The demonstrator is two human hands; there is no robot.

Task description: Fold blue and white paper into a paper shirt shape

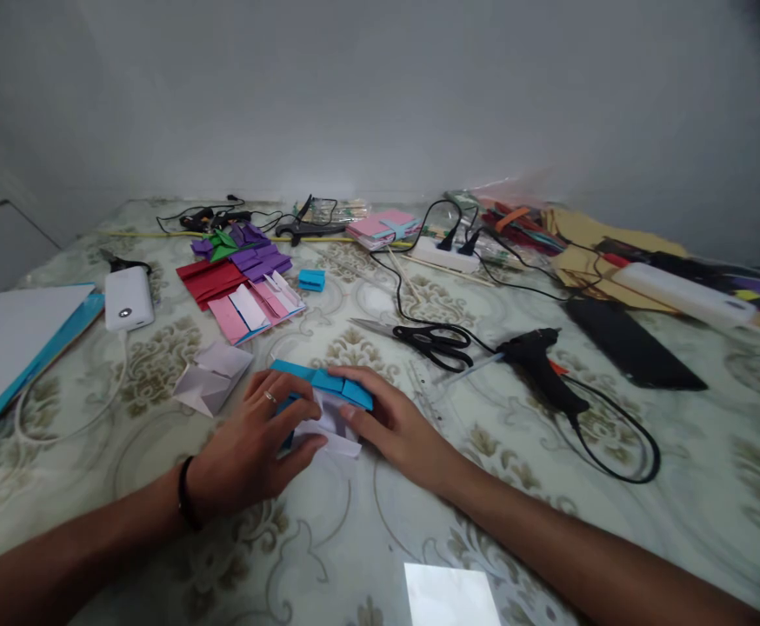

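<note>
Between my hands, low over the patterned tablecloth, is a partly folded paper (328, 422), blue on one side and white on the other. My left hand (276, 426), with a ring and a dark wristband, grips its left part; the thumb is at the white near flap. My right hand (396, 426) holds the right end, fingers behind the blue edge and thumb on the inner white side. Some of the folds are hidden under the fingers. Just left of my left hand lies a creased whitish folded paper (211, 377). A small blue folded piece (311, 280) sits farther back.
Black-handled scissors (429, 341) and a black glue gun (543, 374) with its cord lie to the right. Folded red, pink and purple papers (243, 274) are at back left. A white power bank (128, 298), a power strip (446, 255) and a dark phone-like slab (631, 343) also lie around.
</note>
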